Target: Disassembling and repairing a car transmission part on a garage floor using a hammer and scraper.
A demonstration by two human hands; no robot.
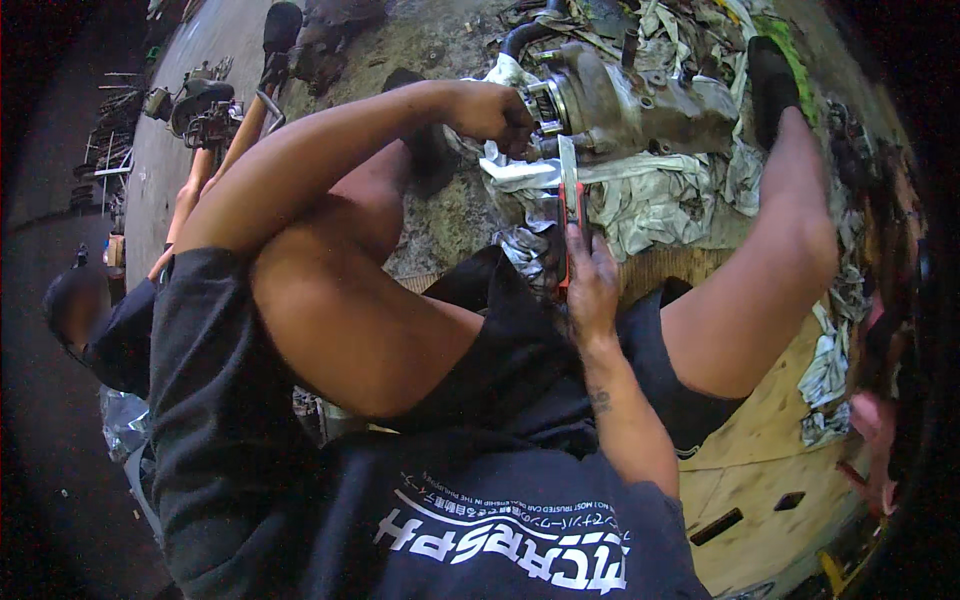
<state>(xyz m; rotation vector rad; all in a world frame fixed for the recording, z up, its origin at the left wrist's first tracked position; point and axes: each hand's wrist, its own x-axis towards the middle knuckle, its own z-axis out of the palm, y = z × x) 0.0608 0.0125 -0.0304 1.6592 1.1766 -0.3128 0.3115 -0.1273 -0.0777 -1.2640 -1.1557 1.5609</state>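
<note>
My left hand (492, 112) reaches across, its fingers curled at the round open end of a greasy cast metal housing (650, 110). What those fingers hold, if anything, is hidden. My right hand (594, 285) grips a red-and-black handled tool (572, 195) with a flat grey metal end. That tool points away from me, its tip just below the housing's round end. I cannot make out its exact kind. Stained white cloths (650, 200) lie under and around the housing.
My bent legs frame the work on both sides. A dark curved hose (525, 38) lies behind the housing. At the left, another person (120, 330) reaches toward a mechanical assembly (205, 108) on the floor. Cardboard or board (750, 500) covers the floor at the lower right.
</note>
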